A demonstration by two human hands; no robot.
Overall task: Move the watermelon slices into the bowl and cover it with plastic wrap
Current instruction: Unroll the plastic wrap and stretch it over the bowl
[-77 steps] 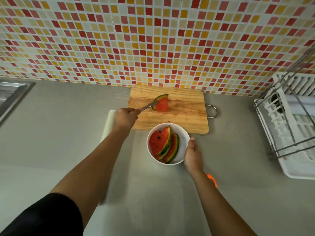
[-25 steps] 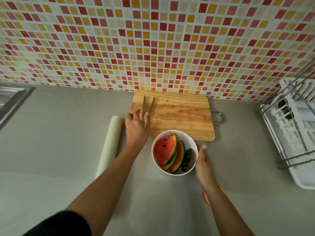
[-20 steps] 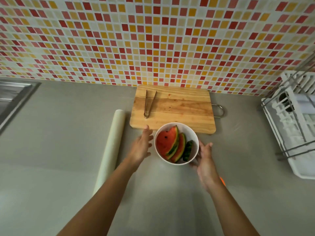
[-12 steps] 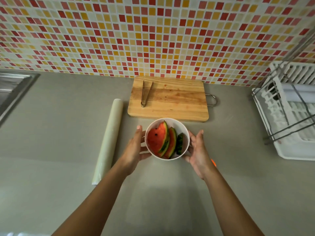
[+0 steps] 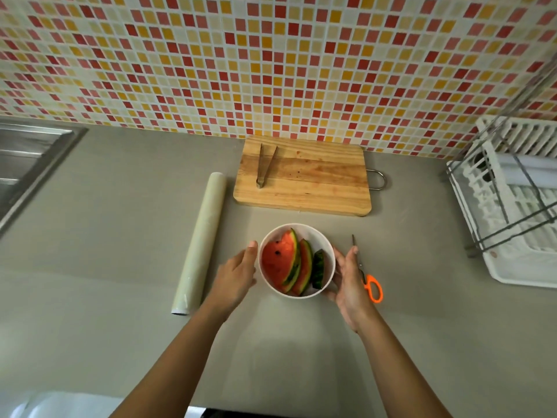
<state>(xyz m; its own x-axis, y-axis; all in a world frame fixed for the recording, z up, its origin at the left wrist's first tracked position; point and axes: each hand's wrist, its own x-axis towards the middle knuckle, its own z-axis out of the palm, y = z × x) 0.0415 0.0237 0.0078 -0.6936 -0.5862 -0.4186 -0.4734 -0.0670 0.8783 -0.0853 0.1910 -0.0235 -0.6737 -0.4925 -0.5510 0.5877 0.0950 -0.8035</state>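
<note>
A white bowl (image 5: 313,232) stands on the grey counter in front of the cutting board, with three watermelon slices (image 5: 278,260) upright inside it. My right hand (image 5: 349,279) cups the bowl's right wall, one finger curling under its near edge. My left hand (image 5: 236,276) lies flat just left of the bowl with a narrow gap to it, holding nothing. A roll of plastic wrap (image 5: 200,236) lies lengthwise on the counter to the left of my left hand.
The wooden cutting board (image 5: 304,191) sits against the tiled wall with metal tongs (image 5: 265,164) on its left part. Orange-handled scissors (image 5: 372,288) lie right beside my right hand. A white dish rack (image 5: 512,206) stands at the right, a steel sink (image 5: 27,158) at the far left.
The last slice went into the bowl and the tongs were laid on the board. Both hands took the bowl and drew it nearer, away from the board. The left hand has eased off.
</note>
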